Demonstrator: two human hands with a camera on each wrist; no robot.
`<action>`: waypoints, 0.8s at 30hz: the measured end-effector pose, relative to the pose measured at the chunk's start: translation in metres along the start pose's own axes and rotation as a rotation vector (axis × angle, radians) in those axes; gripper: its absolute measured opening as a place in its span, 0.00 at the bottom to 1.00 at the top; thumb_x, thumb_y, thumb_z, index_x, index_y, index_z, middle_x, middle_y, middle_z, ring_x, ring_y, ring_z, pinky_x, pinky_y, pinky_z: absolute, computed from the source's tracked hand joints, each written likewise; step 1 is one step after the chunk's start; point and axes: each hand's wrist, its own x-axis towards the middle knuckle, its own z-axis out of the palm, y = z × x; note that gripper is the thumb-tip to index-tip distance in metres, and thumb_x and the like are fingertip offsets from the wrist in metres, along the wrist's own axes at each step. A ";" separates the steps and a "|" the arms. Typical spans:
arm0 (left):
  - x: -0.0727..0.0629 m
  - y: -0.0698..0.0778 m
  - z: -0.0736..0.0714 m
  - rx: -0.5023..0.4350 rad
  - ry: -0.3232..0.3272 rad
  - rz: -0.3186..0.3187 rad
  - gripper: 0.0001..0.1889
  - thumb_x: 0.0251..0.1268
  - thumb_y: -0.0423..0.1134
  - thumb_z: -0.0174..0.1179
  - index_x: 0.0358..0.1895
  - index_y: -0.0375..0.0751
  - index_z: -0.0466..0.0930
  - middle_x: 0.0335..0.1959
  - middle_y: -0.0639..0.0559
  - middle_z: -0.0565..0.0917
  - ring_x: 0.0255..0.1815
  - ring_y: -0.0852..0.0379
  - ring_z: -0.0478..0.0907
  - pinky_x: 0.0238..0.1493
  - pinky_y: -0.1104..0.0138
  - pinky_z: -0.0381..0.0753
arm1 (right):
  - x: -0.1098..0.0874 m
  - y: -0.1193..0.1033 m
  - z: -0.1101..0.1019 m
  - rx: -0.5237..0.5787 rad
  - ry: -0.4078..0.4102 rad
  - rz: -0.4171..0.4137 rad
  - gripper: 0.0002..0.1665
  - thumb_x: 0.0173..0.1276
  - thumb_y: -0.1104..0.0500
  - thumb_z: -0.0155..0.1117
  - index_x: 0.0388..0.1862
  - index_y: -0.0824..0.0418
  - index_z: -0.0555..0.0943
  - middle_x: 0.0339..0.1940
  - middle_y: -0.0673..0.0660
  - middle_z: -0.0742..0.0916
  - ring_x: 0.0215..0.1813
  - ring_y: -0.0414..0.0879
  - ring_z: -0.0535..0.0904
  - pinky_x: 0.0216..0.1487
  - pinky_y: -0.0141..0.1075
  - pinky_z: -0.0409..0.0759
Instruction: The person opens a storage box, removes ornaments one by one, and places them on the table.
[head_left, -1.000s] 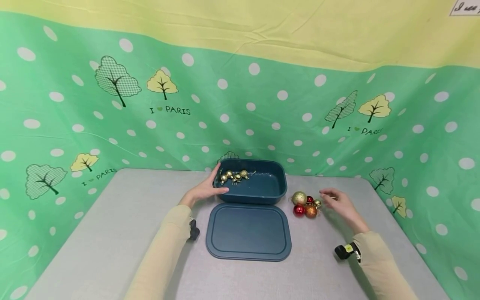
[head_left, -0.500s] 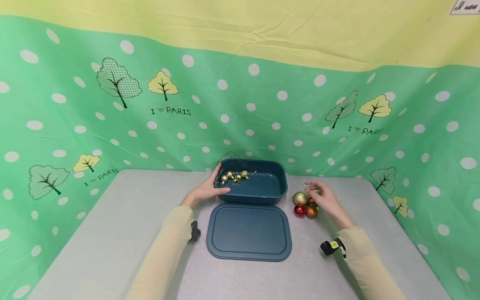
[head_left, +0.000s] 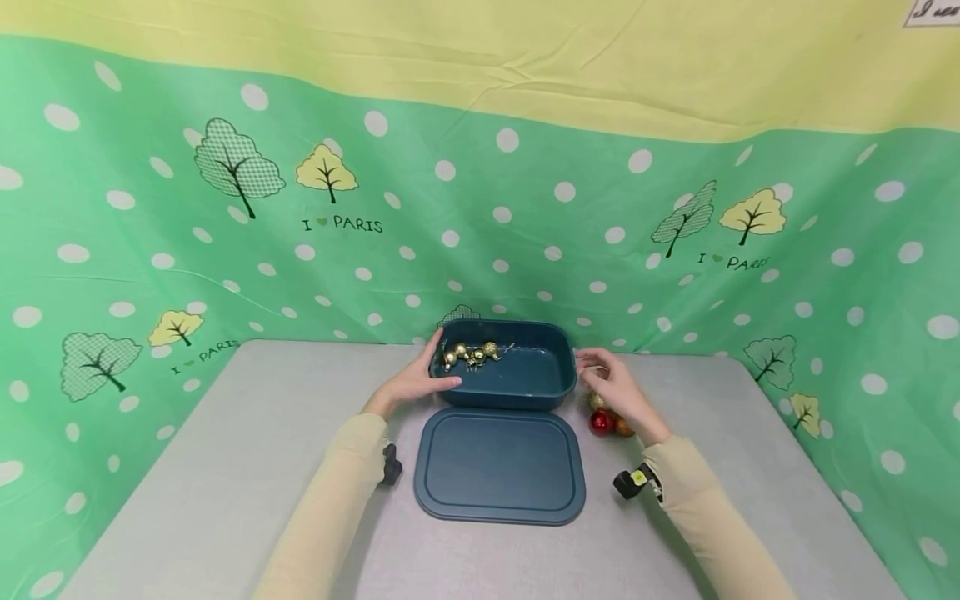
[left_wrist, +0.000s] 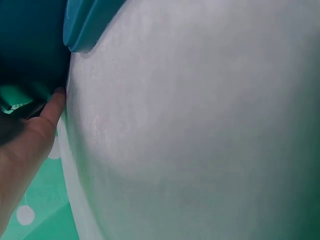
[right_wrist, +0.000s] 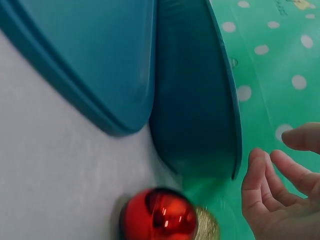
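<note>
A dark blue plastic container stands near the back of the table, with several small gold Christmas baubles at its left end. My left hand rests on the container's left end, thumb across the front rim and fingers along the side; the left wrist view shows one finger touching the wall. Just off the container's right end, my right hand has thumb and fingers apart, with nothing seen between them in the right wrist view. Below it sit a red bauble, an orange bauble and a glittery gold bauble, partly hidden.
A matching blue lid lies flat in front of the container. Behind the grey table hangs a green and yellow curtain with dots and trees, close to the container's back wall.
My right hand has moved left from beside the pile of baubles, over it, to the container's right end, partly covering the pile. The left hand stays on the container.
</note>
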 end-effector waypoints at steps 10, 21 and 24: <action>-0.003 0.005 0.000 0.025 0.006 -0.003 0.53 0.63 0.40 0.64 0.77 0.39 0.29 0.76 0.32 0.35 0.74 0.30 0.39 0.69 0.41 0.44 | 0.009 -0.039 0.026 -0.060 -0.050 -0.104 0.14 0.68 0.75 0.54 0.52 0.77 0.74 0.42 0.74 0.81 0.42 0.67 0.78 0.33 0.31 0.76; 0.017 -0.032 0.003 0.039 0.031 0.001 0.57 0.61 0.47 0.66 0.78 0.47 0.27 0.77 0.35 0.35 0.74 0.31 0.38 0.69 0.40 0.43 | 0.016 -0.059 0.043 -0.069 -0.190 -0.064 0.16 0.71 0.72 0.52 0.56 0.75 0.73 0.47 0.73 0.80 0.46 0.66 0.79 0.41 0.43 0.79; 0.021 -0.041 0.004 0.046 0.045 0.005 0.58 0.59 0.50 0.67 0.78 0.50 0.27 0.77 0.37 0.35 0.74 0.32 0.39 0.69 0.40 0.44 | 0.022 -0.052 0.048 -0.042 -0.203 -0.049 0.16 0.71 0.72 0.52 0.57 0.74 0.73 0.48 0.73 0.79 0.47 0.67 0.79 0.43 0.49 0.80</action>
